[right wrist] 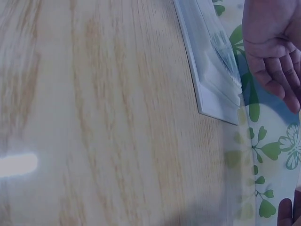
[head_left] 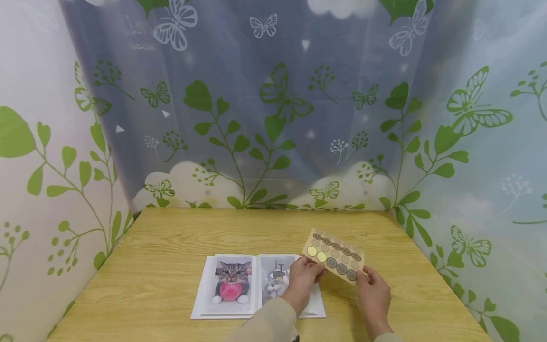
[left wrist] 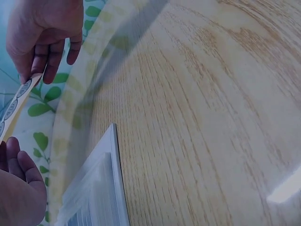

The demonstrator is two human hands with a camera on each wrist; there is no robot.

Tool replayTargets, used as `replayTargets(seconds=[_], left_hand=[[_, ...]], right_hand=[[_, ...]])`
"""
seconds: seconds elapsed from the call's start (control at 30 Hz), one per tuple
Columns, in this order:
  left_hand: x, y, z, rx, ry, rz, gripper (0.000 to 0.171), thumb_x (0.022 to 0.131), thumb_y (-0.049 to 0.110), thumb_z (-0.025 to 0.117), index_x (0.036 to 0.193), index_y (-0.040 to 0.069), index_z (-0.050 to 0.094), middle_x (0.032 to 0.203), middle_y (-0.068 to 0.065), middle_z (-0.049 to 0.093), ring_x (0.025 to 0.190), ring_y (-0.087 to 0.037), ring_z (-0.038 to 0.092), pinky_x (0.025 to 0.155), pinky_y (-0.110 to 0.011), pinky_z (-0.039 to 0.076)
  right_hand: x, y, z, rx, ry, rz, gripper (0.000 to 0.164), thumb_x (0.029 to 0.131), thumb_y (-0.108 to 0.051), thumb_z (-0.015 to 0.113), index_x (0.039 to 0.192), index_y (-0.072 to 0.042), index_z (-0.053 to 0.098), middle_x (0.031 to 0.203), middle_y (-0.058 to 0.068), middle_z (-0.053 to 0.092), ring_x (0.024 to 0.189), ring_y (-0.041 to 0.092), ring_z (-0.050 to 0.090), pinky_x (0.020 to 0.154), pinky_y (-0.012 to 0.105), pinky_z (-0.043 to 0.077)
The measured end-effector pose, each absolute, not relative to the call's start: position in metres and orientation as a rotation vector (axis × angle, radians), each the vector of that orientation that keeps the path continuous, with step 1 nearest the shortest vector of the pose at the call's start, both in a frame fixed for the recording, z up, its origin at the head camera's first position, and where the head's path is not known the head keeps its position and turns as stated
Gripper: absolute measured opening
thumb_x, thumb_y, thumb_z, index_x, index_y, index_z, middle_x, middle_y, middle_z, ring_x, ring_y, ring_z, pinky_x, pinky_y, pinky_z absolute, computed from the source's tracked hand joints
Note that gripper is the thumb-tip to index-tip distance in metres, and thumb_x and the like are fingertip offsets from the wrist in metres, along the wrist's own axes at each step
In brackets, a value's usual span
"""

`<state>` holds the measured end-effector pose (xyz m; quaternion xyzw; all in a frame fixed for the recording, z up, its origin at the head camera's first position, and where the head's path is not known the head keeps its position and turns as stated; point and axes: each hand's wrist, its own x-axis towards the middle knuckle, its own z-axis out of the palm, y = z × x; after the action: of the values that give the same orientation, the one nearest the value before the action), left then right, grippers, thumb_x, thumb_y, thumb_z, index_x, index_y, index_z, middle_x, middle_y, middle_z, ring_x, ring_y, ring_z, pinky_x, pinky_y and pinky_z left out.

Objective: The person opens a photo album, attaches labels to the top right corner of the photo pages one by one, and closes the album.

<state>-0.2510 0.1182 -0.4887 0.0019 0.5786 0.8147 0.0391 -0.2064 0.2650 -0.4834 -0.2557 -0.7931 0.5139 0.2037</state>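
Observation:
A tan sheet of round stickers (head_left: 334, 255) is held tilted above the table, to the right of an open photo album (head_left: 206, 294). Dark circles run along its upper part; two yellow and several grey ones line the lower edge. My left hand (head_left: 302, 280) pinches the sheet's lower left corner, above the album's right page, partly hiding it. At the lower right corner, my right hand (head_left: 374, 293) pinches the sheet between thumb and fingers. The left wrist view catches the sheet (left wrist: 19, 101) nearly edge-on between both hands.
The album's left page shows a cat photo (head_left: 231, 282) with a round pink thing; another cat is on the right page. Under it is a wood-grain table (head_left: 162, 237). Curtains (head_left: 239, 95) printed with leaves and butterflies hang behind and at both sides.

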Motion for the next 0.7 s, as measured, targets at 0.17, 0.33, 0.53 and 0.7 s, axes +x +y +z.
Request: replayTargets(seconds=[0.17,0.33,0.53,0.7], left_hand=[[-0.249,0.118,-0.488,0.010,1.768,2.496,0.020,0.089,-0.003,0.066,0.109,-0.006,0.066,0.083,-0.005,0.071,0.073,-0.013,0.067,0.077,-0.036,0.059],[-0.250,0.114,-0.489,0.019,1.809,2.468,0.018,0.089,-0.004,0.065,0.107,-0.006,0.066,0.083,-0.006,0.071,0.073,-0.014,0.067,0.077,-0.036,0.059],[-0.250,0.108,-0.490,0.074,1.829,2.448,0.020,0.088,-0.006,0.064,0.109,-0.008,0.065,0.086,-0.009,0.071,0.075,-0.015,0.068,0.080,-0.039,0.059],[-0.251,0.103,-0.490,0.103,1.811,2.422,0.020,0.089,-0.006,0.063,0.109,-0.007,0.065,0.087,-0.009,0.071,0.074,-0.013,0.068,0.082,-0.039,0.059]], right_hand=[[-0.206,0.265,-0.486,-0.678,-2.235,1.417,0.042,0.097,-0.024,0.060,0.129,0.004,0.059,0.100,0.017,0.069,0.076,0.019,0.056,0.061,0.028,0.044],[-0.202,0.267,-0.487,-0.629,-2.280,1.374,0.043,0.098,-0.024,0.059,0.131,0.004,0.058,0.109,0.022,0.067,0.090,0.029,0.062,0.070,0.032,0.047],[-0.202,0.271,-0.484,-0.468,-2.425,1.254,0.040,0.101,-0.023,0.055,0.131,0.004,0.058,0.123,0.026,0.062,0.110,0.038,0.059,0.089,0.051,0.050],[-0.206,0.268,-0.480,-0.195,-2.545,1.028,0.032,0.098,-0.020,0.062,0.121,0.002,0.067,0.117,0.022,0.066,0.107,0.039,0.062,0.088,0.055,0.050]])
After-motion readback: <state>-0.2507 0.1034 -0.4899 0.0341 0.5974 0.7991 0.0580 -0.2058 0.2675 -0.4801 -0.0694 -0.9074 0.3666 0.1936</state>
